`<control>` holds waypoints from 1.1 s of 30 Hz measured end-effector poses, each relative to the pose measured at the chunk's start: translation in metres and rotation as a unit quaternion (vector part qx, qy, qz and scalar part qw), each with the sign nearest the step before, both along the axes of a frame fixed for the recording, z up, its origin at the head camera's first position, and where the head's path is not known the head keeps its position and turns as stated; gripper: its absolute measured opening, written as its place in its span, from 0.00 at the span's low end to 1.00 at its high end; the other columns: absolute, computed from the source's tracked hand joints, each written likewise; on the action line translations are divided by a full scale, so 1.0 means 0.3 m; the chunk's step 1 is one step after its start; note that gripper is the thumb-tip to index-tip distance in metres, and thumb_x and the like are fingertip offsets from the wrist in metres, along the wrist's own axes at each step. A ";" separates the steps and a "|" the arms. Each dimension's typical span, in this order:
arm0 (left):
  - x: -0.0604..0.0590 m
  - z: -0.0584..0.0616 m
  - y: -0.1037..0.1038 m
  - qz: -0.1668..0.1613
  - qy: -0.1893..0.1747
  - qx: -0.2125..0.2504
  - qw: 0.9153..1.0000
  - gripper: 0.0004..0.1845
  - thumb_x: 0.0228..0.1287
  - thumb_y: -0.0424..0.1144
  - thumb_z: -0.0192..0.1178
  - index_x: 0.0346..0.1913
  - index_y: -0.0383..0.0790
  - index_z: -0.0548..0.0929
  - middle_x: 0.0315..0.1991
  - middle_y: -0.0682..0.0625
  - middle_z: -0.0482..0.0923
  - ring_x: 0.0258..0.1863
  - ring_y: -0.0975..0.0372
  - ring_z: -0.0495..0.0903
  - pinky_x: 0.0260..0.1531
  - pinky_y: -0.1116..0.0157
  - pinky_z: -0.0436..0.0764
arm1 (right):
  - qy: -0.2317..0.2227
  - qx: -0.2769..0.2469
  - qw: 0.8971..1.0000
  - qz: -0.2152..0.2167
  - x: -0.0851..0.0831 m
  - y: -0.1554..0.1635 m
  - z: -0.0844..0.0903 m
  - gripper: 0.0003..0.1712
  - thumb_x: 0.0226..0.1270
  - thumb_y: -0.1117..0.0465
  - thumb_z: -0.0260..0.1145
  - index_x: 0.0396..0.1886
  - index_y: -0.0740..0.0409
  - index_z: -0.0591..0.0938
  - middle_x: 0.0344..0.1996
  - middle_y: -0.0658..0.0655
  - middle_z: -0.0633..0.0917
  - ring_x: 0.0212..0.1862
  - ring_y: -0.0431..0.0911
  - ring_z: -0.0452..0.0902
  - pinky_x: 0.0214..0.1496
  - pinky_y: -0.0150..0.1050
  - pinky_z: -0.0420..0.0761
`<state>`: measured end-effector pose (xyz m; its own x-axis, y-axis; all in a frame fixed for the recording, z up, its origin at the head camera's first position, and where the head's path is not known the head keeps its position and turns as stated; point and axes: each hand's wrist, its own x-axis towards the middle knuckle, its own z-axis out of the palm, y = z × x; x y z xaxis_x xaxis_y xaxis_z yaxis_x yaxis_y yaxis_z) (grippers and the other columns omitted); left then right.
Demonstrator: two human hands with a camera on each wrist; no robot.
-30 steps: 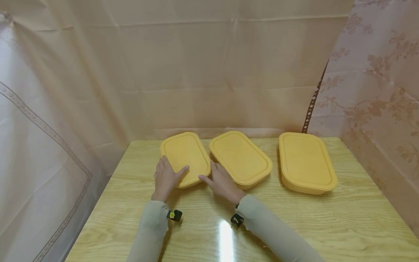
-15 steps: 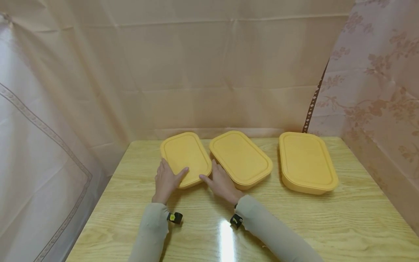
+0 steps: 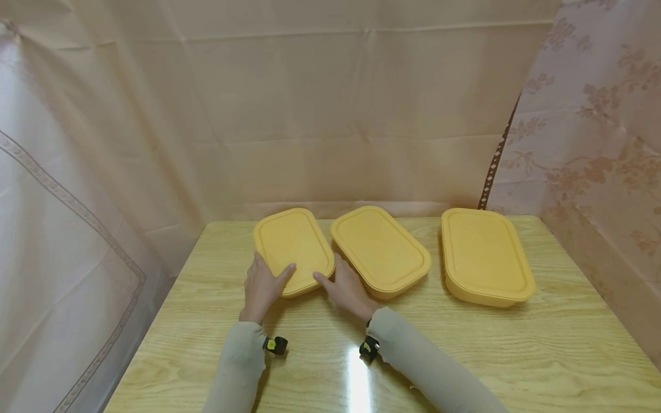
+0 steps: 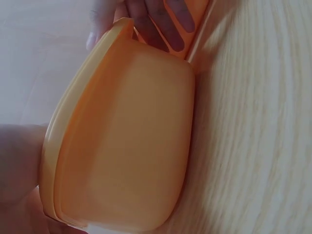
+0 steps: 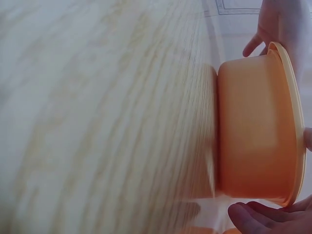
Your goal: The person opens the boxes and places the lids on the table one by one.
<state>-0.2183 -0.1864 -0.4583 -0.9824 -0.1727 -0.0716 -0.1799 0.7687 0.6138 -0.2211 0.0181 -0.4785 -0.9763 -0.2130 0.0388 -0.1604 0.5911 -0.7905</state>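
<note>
At the far left of the pale wooden table (image 3: pixel 465 355), a yellow rectangular plastic lidded container (image 3: pixel 292 248) stood with its long axis running near to far. The left hand (image 3: pixel 261 287) clasped its near-left corner, thumb on the lid. The right hand (image 3: pixel 347 288) touched its near-right corner with relaxed fingers, equally close.

Table: I see a light wooden table with pale yellow grain (image 3: pixel 516 350), glossy varnish.
Light: a bright glare streak on the tabletop near the front edge, from overhead.
Back wall: a plain peach fabric sheet (image 3: pixel 335 115), creased in fold lines, hanging down to the table's far edge.
Left side: a sheer white curtain with a thin patterned border (image 3: pixel 62 229).
Right side: a pinkish curtain with a floral print (image 3: pixel 594 143), dark dotted trim along its edge.
</note>
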 end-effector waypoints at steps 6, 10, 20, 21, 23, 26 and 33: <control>-0.005 -0.004 0.002 0.008 0.000 0.001 1.000 0.59 0.64 0.64 0.56 0.74 0.23 0.34 0.74 0.25 0.45 0.73 0.34 0.49 0.71 0.38 0.54 | 0.037 -0.029 0.999 0.011 -0.025 -0.001 -0.020 0.36 0.70 0.46 0.61 0.71 0.57 0.65 0.61 0.59 0.77 0.64 0.53 0.73 0.66 0.51 0.72; -0.006 -0.009 0.001 0.009 0.004 0.011 1.000 0.59 0.64 0.62 0.56 0.74 0.24 0.34 0.74 0.24 0.45 0.73 0.34 0.49 0.71 0.39 0.54 | 0.025 -0.039 0.999 0.003 -0.038 -0.005 -0.027 0.34 0.70 0.45 0.61 0.69 0.57 0.67 0.60 0.58 0.78 0.63 0.51 0.74 0.65 0.50 0.73; -0.001 -0.014 0.003 0.018 0.000 0.042 0.999 0.56 0.66 0.59 0.56 0.75 0.26 0.34 0.74 0.25 0.45 0.73 0.35 0.49 0.72 0.42 0.54 | -0.022 -0.087 0.996 -0.016 -0.036 -0.001 -0.016 0.28 0.72 0.49 0.59 0.63 0.61 0.72 0.49 0.59 0.83 0.41 0.48 0.80 0.52 0.46 0.79; -0.001 -0.013 0.004 0.018 0.000 0.044 0.999 0.56 0.66 0.58 0.56 0.75 0.26 0.34 0.74 0.24 0.45 0.73 0.35 0.50 0.72 0.42 0.55 | -0.021 -0.086 0.996 -0.017 -0.034 0.000 -0.014 0.28 0.72 0.49 0.59 0.63 0.62 0.72 0.49 0.59 0.82 0.42 0.47 0.79 0.52 0.46 0.79; 0.000 -0.011 0.006 0.017 0.003 0.046 0.999 0.55 0.67 0.58 0.56 0.75 0.25 0.35 0.73 0.24 0.46 0.73 0.35 0.50 0.72 0.42 0.55 | -0.021 -0.090 0.996 -0.019 -0.033 0.001 -0.008 0.27 0.72 0.49 0.60 0.61 0.62 0.73 0.48 0.59 0.82 0.44 0.47 0.78 0.52 0.45 0.79; -0.001 -0.011 0.007 0.018 0.005 0.051 0.999 0.55 0.67 0.57 0.56 0.75 0.25 0.35 0.73 0.24 0.46 0.73 0.35 0.50 0.72 0.42 0.55 | -0.026 -0.101 0.994 -0.018 -0.033 0.001 -0.004 0.25 0.71 0.51 0.60 0.59 0.62 0.74 0.46 0.59 0.83 0.42 0.47 0.79 0.47 0.43 0.79; 0.002 -0.016 0.005 0.026 0.019 0.055 0.998 0.53 0.67 0.54 0.58 0.75 0.23 0.38 0.72 0.23 0.48 0.72 0.34 0.53 0.71 0.42 0.57 | -0.033 -0.110 0.993 -0.020 -0.038 0.000 -0.007 0.25 0.70 0.53 0.62 0.60 0.64 0.73 0.48 0.60 0.83 0.46 0.48 0.80 0.46 0.40 0.80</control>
<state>-0.2178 -0.1849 -0.4631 -0.9749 -0.2157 -0.0555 -0.1918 0.6862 0.7017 -0.2323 0.0183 -0.4806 -0.9858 -0.1671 0.0160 -0.0838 0.4072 -0.9095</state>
